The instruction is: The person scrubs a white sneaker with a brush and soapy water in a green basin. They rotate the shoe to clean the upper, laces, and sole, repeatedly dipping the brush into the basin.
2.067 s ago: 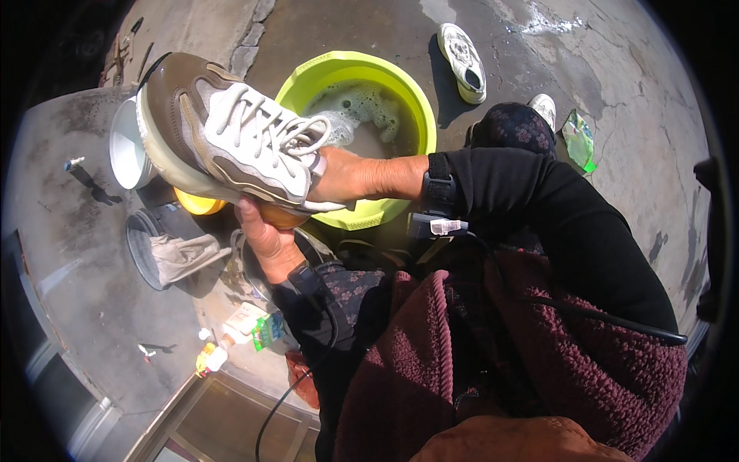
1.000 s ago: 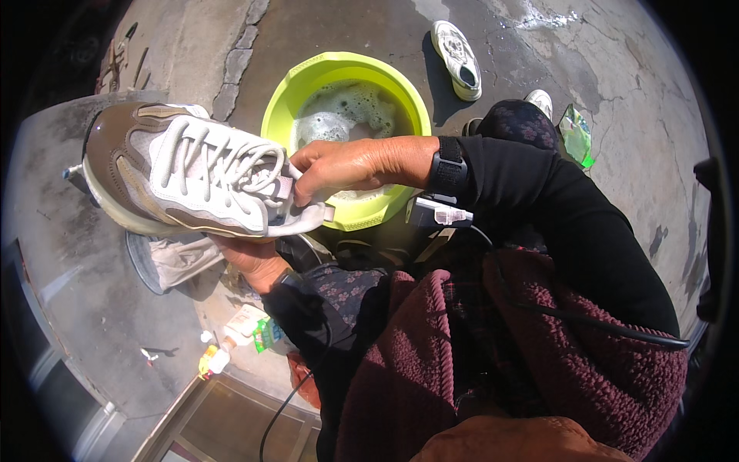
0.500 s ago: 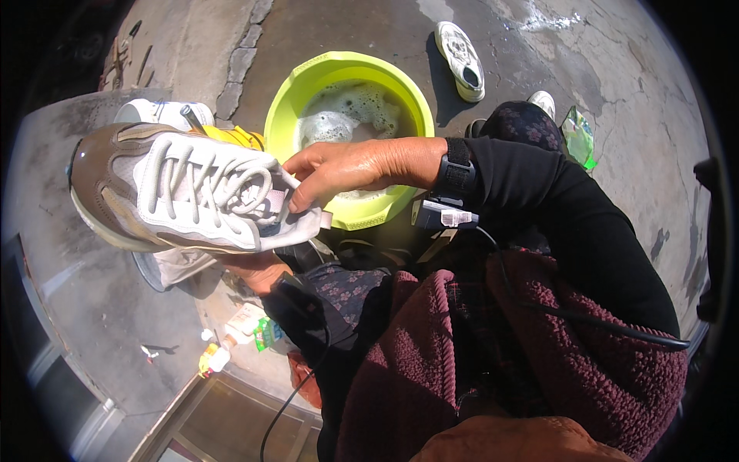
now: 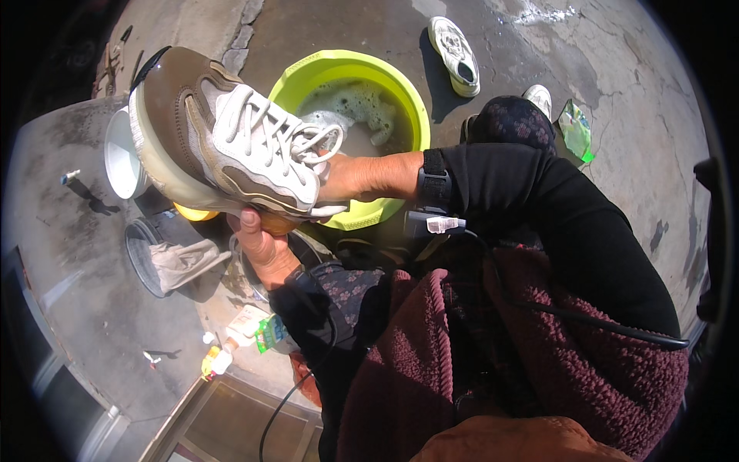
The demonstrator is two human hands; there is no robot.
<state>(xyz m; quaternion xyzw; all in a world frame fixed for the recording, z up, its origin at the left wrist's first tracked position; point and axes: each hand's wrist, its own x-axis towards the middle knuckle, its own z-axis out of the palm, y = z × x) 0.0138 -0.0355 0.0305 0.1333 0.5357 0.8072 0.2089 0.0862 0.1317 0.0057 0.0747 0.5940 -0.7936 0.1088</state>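
We see 2 bare hands at 1 brown and white sneaker (image 4: 231,135), raised in front of the body with its toe toward the upper left. The left hand (image 4: 265,250) supports it from below, gripping the lower side, thumb pointing upward. The right forearm comes across from the right, almost level, with 1 black wristband (image 4: 435,185). The right hand (image 4: 333,177) is at the shoe's collar and mostly hidden, so we cannot tell how its fingers are placed. Partly behind the sneaker, a yellow-green basin (image 4: 419,115) holds foamy water. Farther out, 1 white shoe (image 4: 454,55) rests on the concrete. At left, we notice pale cloth (image 4: 185,262) hanging from a grey bucket (image 4: 135,258).
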